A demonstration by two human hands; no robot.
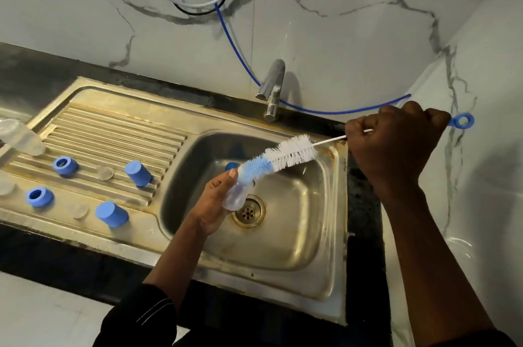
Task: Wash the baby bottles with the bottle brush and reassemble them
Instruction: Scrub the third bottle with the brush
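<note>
Over the steel sink basin (297, 222), near its drain (248, 212), our left hand (210, 205) grips a clear plastic baby bottle (236, 197); our right hand (396, 145) clenches the white-and-blue bristled bottle brush (291, 152), tip inside the bottle

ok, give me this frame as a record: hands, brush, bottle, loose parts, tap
left hand: holds bottle over sink basin
right hand: grips brush handle
brush: blue end in bottle, white bristles outside
drainboard: two caps, two rings, two clear teats
second bottle: lying at left edge
tap: no water seen running
</note>
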